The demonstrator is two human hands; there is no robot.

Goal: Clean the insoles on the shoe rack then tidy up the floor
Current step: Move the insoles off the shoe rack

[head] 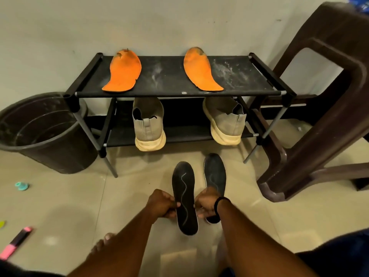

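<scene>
Black insole (184,196), both hands, tiled floor (69,206)

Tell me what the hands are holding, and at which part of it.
Both hands hold one black insole: the left hand grips its left edge and the right hand its right edge, near the middle of its length.

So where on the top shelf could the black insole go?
Between the two orange insoles the shoe rack is bare, though dusty. There's another patch right of the right one. Both hands grip the black insole.
</scene>
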